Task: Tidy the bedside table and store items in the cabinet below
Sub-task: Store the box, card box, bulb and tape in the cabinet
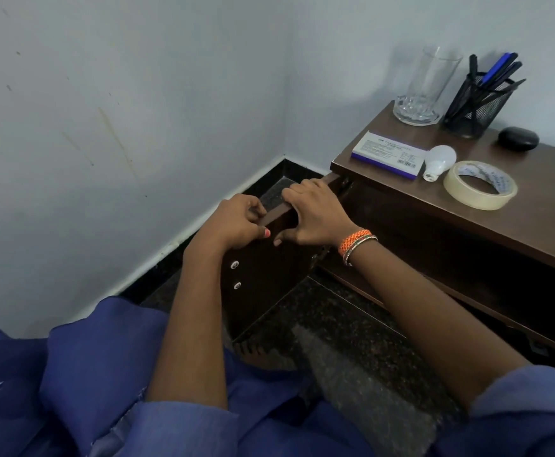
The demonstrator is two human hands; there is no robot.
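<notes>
The dark brown cabinet door (263, 285) below the bedside table (539, 192) stands swung open toward me. My left hand (236, 222) and my right hand (315, 216) both grip its top edge, fingers curled over it. On the table top lie a white and purple box (388, 155), a white light bulb (439, 161), a roll of masking tape (480, 185), a black oval case (518, 138), a clear glass (424, 90) and a black mesh pen holder (477, 103) with several pens. The cabinet interior (450, 258) is dark.
Pale walls meet in a corner behind the door, with a black skirting (203, 225) along a dark speckled floor (352, 331). My knees in blue cloth (105, 374) fill the lower left. My bare toes (256, 352) show just under the door's lower edge.
</notes>
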